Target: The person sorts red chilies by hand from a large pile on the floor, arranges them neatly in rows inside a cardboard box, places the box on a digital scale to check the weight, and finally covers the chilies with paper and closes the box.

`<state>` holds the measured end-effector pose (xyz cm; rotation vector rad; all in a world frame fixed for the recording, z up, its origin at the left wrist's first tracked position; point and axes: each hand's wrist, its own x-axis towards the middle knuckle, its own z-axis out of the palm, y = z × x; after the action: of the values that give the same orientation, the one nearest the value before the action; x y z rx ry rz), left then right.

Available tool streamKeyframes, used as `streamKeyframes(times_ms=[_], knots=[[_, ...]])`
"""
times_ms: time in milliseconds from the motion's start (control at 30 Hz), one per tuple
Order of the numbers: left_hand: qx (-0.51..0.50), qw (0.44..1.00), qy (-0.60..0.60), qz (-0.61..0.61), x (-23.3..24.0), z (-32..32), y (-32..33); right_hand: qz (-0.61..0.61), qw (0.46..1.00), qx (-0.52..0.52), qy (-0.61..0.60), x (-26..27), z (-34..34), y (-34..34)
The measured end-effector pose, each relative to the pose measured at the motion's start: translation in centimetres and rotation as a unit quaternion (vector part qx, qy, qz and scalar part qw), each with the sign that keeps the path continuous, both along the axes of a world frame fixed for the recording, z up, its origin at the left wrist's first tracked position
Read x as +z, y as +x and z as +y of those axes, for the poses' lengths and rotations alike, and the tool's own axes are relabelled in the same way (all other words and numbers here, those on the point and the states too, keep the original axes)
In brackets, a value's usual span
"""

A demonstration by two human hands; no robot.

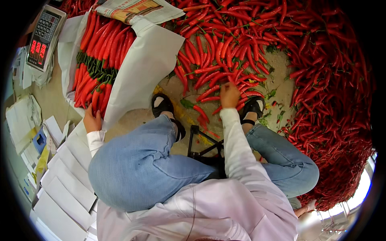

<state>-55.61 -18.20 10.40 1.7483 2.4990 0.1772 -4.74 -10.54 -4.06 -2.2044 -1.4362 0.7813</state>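
My left hand rests at the near end of a paper-lined box, fingers apart and touching the tips of the red chili peppers there. Packed in two rows, these peppers have their green stems meeting in the middle. White lining paper folds out over the box's right side. Between my feet, my right hand reaches down to loose red chilies spread on the floor. Its fingers are curled and point away from me; whether they grip a pepper is hidden.
A large heap of chilies curves around the right and far side. Newspaper lies at the box's far end. A digital scale display stands at upper left, above stacked white paper sheets. A black folding stool frame is beneath me.
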Motion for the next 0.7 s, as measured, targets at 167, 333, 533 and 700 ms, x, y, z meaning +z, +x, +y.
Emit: streamKeyframes(times_ms=[167,333,533,700], knots=[[0.024,0.997,-0.067,0.031,1.4,0.6,0.6,-0.227,0.958,0.154,0.08,2.2,2.1,1.3],[-0.093,0.982,0.121,-0.109,6.3,8.7,13.7,-0.091,0.99,0.103,-0.022,1.2,0.3,7.7],[-0.108,0.968,-0.106,-0.2,-14.9,11.3,25.1,0.308,0.878,-0.356,0.088,1.5,-2.9,11.4],[0.046,0.95,-0.133,-0.28,-18.5,13.9,28.4,0.316,0.863,-0.386,-0.086,1.5,-4.5,11.3]])
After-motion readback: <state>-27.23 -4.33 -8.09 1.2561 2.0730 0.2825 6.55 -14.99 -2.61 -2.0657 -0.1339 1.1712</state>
